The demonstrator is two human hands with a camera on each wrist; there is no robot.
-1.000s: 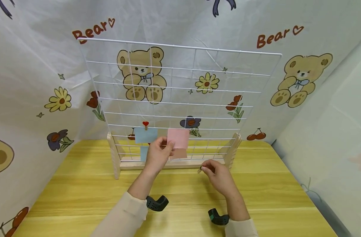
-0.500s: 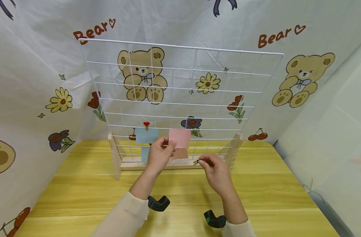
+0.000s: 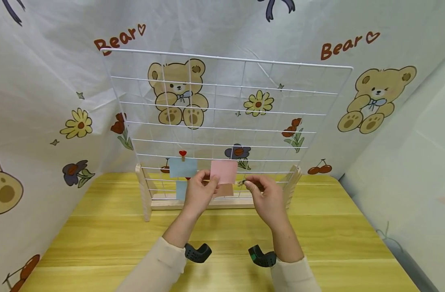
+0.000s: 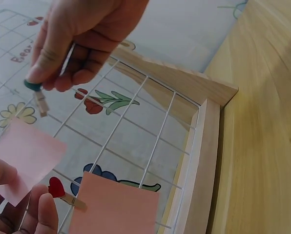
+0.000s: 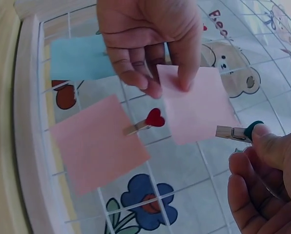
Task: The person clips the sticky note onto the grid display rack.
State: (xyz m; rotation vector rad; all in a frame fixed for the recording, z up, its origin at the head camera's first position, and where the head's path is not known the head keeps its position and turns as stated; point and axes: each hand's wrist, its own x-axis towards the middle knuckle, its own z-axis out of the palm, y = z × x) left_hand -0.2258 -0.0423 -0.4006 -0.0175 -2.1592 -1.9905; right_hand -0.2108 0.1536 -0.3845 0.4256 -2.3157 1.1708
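Observation:
My left hand [image 3: 200, 192] pinches a pink paper square [image 3: 224, 171] by its lower left corner, against the white wire grid [image 3: 215, 108]. In my right hand [image 3: 269, 199], thumb and fingers pinch a small wooden clothespin [image 5: 232, 132] with a dark green top, a short way right of that paper. Its wooden tip points toward the paper's edge in the right wrist view. Below hangs a salmon paper square [image 5: 99, 144], held on the grid by a clothespin with a red heart [image 5: 155, 118]. Left of my left hand, a blue paper [image 3: 183, 167] hangs from another red-heart clothespin [image 3: 182, 153].
A second blue paper [image 3: 180, 190] hangs lower, partly behind my left hand. The grid stands in a wooden base [image 3: 222, 203] with notched side pieces [image 3: 144, 192] on a wood-grain table [image 3: 222, 235]. A bear-print cloth [image 3: 302, 32] hangs behind.
My right hand has moved up and a little left with the clothespin, closer to the pink paper. My left hand keeps the paper at nearly the same place on the grid.

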